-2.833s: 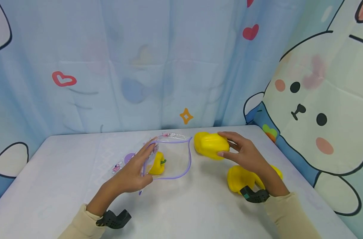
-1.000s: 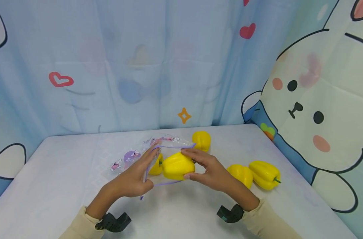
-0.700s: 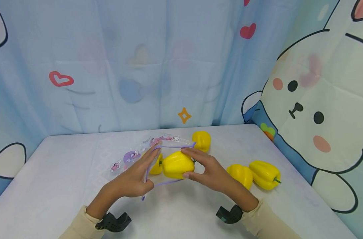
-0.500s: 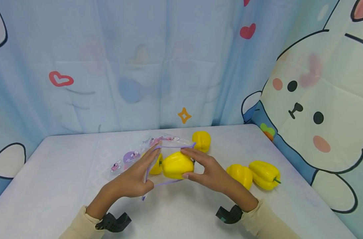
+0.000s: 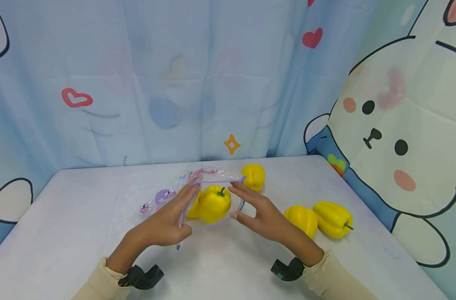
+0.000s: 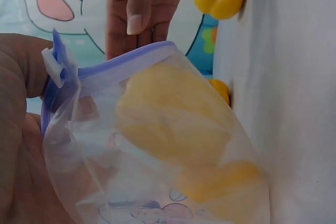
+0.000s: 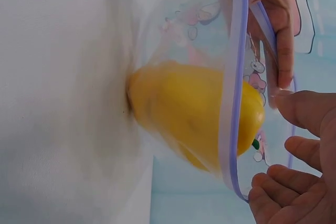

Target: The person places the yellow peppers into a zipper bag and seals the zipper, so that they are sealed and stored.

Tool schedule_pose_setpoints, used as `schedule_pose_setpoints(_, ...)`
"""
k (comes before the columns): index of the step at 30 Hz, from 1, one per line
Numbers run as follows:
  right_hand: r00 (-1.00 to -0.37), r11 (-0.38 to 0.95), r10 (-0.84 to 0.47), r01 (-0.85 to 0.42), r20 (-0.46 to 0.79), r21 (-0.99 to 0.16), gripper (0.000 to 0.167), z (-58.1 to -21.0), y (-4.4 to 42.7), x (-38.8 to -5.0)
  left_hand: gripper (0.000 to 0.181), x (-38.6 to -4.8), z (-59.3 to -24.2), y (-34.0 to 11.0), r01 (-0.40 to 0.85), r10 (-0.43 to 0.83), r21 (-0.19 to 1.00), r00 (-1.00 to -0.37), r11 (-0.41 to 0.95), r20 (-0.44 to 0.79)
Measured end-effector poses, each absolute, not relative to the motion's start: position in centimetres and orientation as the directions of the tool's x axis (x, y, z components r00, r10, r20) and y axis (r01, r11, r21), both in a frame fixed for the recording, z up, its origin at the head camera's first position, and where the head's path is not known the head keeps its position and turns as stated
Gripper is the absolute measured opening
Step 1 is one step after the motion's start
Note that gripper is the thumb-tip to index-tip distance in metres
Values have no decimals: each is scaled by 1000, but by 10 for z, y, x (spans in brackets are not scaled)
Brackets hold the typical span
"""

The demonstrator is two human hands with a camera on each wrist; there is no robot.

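A clear bag with a purple zip rim [image 5: 215,181] and printed figures lies on its side, mouth facing right. My left hand [image 5: 164,223] grips the rim at the bag's left side, its thumb at the lower edge. Inside the bag a yellow bell pepper [image 5: 214,205] with a green stem leans against another yellow pepper, partly hidden behind my left hand. My right hand [image 5: 263,216] is at the bag's mouth, fingers spread and holding nothing. In the right wrist view the pepper [image 7: 184,108] shows through the plastic, near the relaxed right fingers [image 7: 283,182].
One yellow pepper [image 5: 253,177] stands behind the bag's right corner. Two more, one [image 5: 302,220] partly behind my right forearm and one [image 5: 333,219] with its stem forward, lie on the white table [image 5: 100,200]. A printed curtain [image 5: 168,83] hangs behind.
My right hand has carried a pepper from the right into the bag's mouth and let it go. That pepper has moved left and turned, its stem now upward. My left hand stays at the rim.
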State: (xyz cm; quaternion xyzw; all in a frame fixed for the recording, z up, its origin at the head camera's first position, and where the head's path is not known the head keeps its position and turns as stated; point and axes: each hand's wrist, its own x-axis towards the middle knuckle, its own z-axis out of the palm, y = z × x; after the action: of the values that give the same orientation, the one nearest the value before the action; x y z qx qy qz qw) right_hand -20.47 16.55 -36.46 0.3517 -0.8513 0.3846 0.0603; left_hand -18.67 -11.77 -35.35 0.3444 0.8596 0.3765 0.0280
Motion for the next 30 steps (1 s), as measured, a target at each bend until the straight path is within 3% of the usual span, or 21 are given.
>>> schedule_pose_setpoints(15, -709, 432, -572, -688, 412, -584, 56, -352, 162, -193, 97, -181, -339, -125, 623, 603, 664, -734, 413, 314)
schedule_pose_setpoints(21, -678, 328, -566, -707, 468, -627, 47, -349, 166, -196, 98, -183, -343, -125, 619, 608, 675, -731, 401, 309)
schedule_pose_setpoints(25, -662, 224, -513, -718, 547, -659, 36, -350, 171, -200, 99, -184, -344, -125, 615, 602, 677, -736, 403, 310)
schedule_pose_setpoints(30, -707, 167, -390, -684, 590, -710, 30, -348, 179, -203, 99, -185, -346, -123, 613, 599, 674, -740, 412, 306)
